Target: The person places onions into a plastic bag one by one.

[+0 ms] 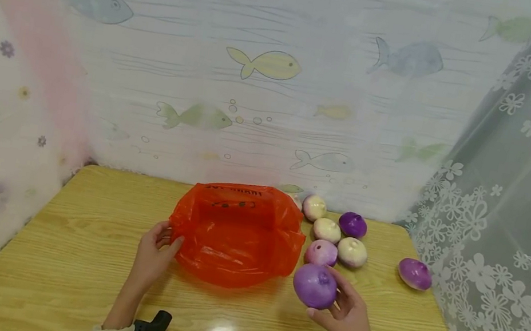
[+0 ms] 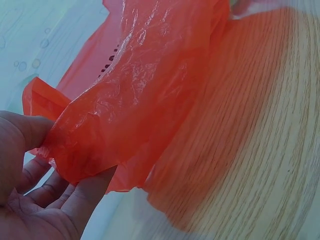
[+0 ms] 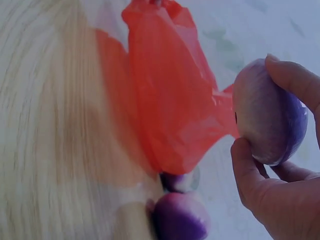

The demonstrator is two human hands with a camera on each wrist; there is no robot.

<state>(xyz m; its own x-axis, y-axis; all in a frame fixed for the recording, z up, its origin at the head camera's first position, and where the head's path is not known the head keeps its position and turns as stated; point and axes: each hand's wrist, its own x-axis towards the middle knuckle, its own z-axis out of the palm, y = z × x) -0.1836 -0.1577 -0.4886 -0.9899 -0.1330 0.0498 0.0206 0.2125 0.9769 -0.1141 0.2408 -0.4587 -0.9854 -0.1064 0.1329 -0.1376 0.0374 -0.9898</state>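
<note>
A red plastic bag (image 1: pixel 232 241) with dark print stands with its mouth spread wide on the wooden table. My left hand (image 1: pixel 154 258) pinches the left edge of the bag; in the left wrist view the thumb and fingers (image 2: pixel 90 195) grip the thin film. In my right hand (image 1: pixel 349 312) is a purple onion (image 1: pixel 315 286), raised just right of the bag and held between thumb and fingers. The right wrist view shows this onion (image 3: pixel 267 112) pale on one side and deep purple on the other.
Several more onions, among them a pale one (image 1: pixel 352 253) and a dark purple one (image 1: pixel 353 224), sit grouped right of the bag. Another purple onion (image 1: pixel 415 274) lies apart near the table's right edge. A fish-patterned curtain (image 1: pixel 265 102) hangs behind the table (image 1: pixel 85 252).
</note>
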